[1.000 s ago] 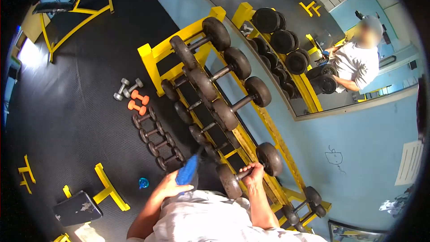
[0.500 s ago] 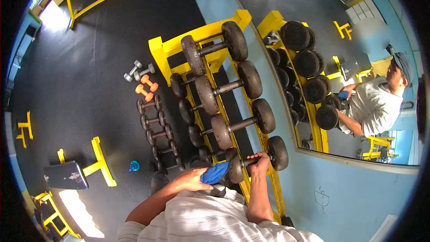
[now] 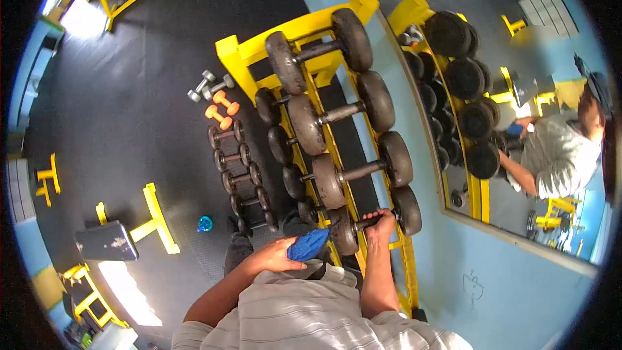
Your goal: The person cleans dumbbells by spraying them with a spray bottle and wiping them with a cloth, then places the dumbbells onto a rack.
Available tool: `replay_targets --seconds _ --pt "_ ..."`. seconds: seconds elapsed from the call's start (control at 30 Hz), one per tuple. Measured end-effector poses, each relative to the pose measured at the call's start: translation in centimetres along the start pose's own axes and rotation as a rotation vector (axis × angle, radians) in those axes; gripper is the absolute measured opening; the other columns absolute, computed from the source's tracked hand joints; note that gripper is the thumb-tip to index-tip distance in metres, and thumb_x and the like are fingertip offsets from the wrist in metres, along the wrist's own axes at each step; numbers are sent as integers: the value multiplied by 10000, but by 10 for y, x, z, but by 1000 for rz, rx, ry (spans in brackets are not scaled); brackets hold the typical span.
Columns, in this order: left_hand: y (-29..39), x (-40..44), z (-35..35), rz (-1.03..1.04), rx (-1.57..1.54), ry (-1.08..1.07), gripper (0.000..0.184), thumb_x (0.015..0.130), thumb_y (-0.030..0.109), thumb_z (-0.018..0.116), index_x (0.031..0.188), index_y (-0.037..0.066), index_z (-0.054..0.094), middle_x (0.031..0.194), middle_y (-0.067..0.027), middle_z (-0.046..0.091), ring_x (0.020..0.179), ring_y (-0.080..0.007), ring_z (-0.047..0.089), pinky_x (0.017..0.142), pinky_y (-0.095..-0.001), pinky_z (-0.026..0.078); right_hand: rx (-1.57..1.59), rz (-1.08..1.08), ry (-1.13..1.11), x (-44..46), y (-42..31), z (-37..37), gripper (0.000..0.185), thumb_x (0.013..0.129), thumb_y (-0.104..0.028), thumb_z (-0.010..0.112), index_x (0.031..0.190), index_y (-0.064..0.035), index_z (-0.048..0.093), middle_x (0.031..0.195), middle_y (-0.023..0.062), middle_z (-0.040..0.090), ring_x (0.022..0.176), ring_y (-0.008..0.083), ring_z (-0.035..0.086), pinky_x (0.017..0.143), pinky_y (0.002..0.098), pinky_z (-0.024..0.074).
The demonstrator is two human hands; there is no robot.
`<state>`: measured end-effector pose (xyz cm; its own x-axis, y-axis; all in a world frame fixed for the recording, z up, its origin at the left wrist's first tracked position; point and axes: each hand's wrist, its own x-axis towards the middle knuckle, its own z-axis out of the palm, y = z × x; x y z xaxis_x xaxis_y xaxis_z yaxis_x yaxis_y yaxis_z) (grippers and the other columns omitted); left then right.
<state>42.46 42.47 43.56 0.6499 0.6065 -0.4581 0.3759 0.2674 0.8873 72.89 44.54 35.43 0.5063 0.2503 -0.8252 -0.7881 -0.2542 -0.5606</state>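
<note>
My left hand (image 3: 276, 255) is closed around a bunched blue cloth (image 3: 307, 245). The cloth is right beside the left head of the nearest large dumbbell (image 3: 343, 232); whether they touch, I cannot tell. My right hand (image 3: 381, 225) wraps round that dumbbell's handle, close to its right head. This dumbbell lies on the upper tier of a yellow rack (image 3: 249, 52). Further up the same tier sit other large black dumbbells with worn heads, such as the one with a bare metal handle (image 3: 342, 113).
A mirror (image 3: 518, 116) hangs on the blue wall (image 3: 440, 272) to the right. Small black dumbbells (image 3: 236, 157), orange dumbbells (image 3: 219, 116) and grey dumbbells (image 3: 202, 85) lie left of the rack. A blue bottle (image 3: 205, 223) and a bench (image 3: 107, 241) are further left.
My view has shifted, so the far rack end sits higher and the mirror further right. My right hand stays on the dumbbell handle, and the blue cloth stays in my left hand.
</note>
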Motion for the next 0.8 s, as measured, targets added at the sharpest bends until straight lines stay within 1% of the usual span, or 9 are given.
replay_targets --seconds 0.2,0.27,0.33,0.37,0.4,0.5,0.6,0.73,0.8 --pt "-12 -1 -7 -98 53 -77 660 671 335 805 1210 47 555 1099 -133 641 986 -225 618 888 -358 470 -29 -82 -66 8 7 -6 67 770 -75 572 765 -45 512 666 81 479 576 227 482 546 392 462" --pt "0 -5 -13 -54 89 -133 702 662 322 818 1241 42 537 1140 -141 629 1016 -211 609 918 -350 462 -95 -208 -60 2 8 -8 194 735 -102 671 868 -6 568 750 116 566 633 227 546 587 368 463" --pt "2 -17 -16 -45 88 -77 719 675 317 807 1258 17 513 1149 -174 623 1042 -263 612 933 -365 459 -190 -545 85 3 19 -17 380 712 -153 713 1016 1 545 892 117 600 752 197 567 706 338 463" --pt "-13 -21 -14 27 39 -72 732 674 317 811 1265 12 507 1160 -173 618 1055 -260 606 948 -367 453 -321 -413 92 -10 18 -31 534 702 -205 732 1121 23 493 1003 116 588 824 187 560 790 322 442" --pt "-26 -27 -16 20 143 -56 744 666 296 821 1276 18 499 1162 -165 617 1053 -251 604 941 -365 460 -457 -554 365 -39 25 -32 560 704 -233 739 1129 31 488 985 112 591 793 187 561 757 327 456" --pt "-47 -51 -20 108 57 -148 750 652 274 832 1271 13 498 1139 -159 624 1037 -238 606 914 -362 475 -381 -657 301 -131 44 -55 527 723 -223 735 1131 15 503 886 103 612 785 178 578 727 306 471" --pt "-70 -77 -21 11 -15 -37 662 660 210 833 1203 2 517 1072 -120 634 937 -210 620 847 -349 497 -246 -815 234 -177 97 -103 342 759 -122 717 1036 2 558 827 66 623 793 146 586 731 290 475" --pt "-69 -115 -16 -61 -254 -1 508 709 60 777 1157 32 540 979 -34 612 837 -157 595 773 -309 495 -202 -537 99 -255 153 -160 283 748 -121 744 954 -15 581 829 36 606 782 111 563 718 256 461" --pt "-86 -123 -9 -80 -250 -54 481 725 48 756 1155 32 542 990 -31 607 861 -153 584 785 -299 481 -160 -533 171 -277 180 -194 306 747 -122 756 975 -13 583 817 35 597 774 101 563 710 242 459"
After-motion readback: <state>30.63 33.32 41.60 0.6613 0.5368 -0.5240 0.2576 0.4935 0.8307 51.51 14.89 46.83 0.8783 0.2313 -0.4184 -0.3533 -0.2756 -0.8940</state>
